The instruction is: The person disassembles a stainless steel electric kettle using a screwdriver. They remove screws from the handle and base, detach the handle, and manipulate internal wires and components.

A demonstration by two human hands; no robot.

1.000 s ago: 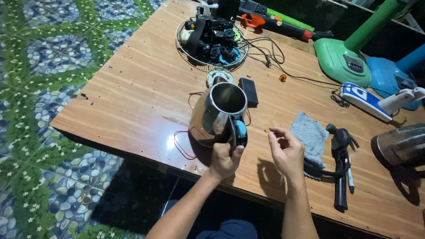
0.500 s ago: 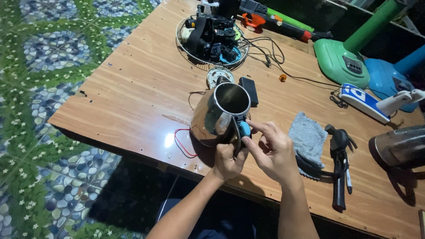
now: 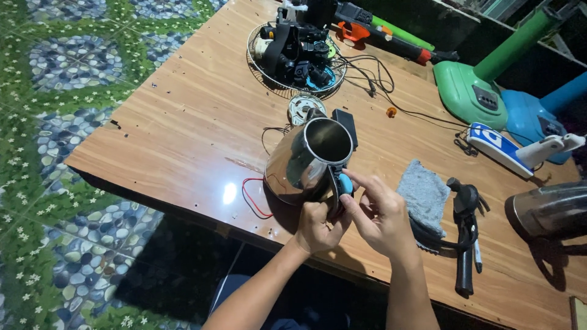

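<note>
My left hand (image 3: 318, 227) is closed around the black handle of the steel kettle (image 3: 306, 162), holding it tilted at the centre of the frame, just above the near edge of the wooden table (image 3: 183, 122). My right hand (image 3: 382, 217) is half curled, its fingertips (image 3: 351, 177) pinching the blue button (image 3: 345, 183) at the top of the handle. A red wire (image 3: 252, 197) lies under the kettle. Just right of my right hand sits a grey cloth (image 3: 425, 194), then a black tool (image 3: 465, 235). At upper centre rests a wire fan guard (image 3: 269, 76) holding black parts.
</note>
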